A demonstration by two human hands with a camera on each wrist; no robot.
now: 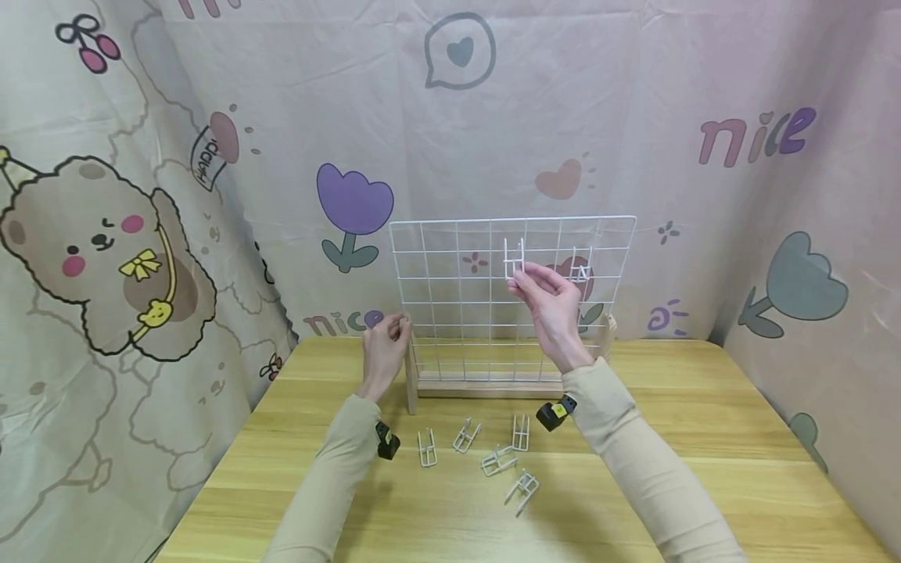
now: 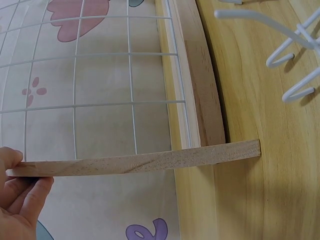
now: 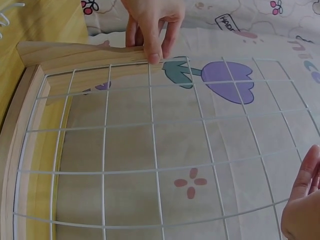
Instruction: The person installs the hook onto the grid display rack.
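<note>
Head: pinches a white hook (image 1: 514, 260) in the right hand (image 1: 554, 309), partly covering it, at the upper grid (image 1: 490, 277), near another hook (image 1: 580, 273); grips the wooden post (image 1: 411, 379) with the left hand (image 1: 383, 352); shows five hooks (image 1: 427, 449) lying on the table (image 1: 281, 446). Left wrist: clasps the post from both sides. Right wrist: crops the right hand.

A white wire grid (image 1: 462, 302) stands upright in a pale wooden stand (image 1: 489, 388), its left post gripped by the left hand (image 1: 384, 344). At the grid's upper middle, the right hand (image 1: 552, 301) pinches a white wire hook (image 1: 514, 260), prongs up. Another hook (image 1: 579, 273) hangs farther right; five loose hooks (image 1: 427, 449) lie before it.
</note>
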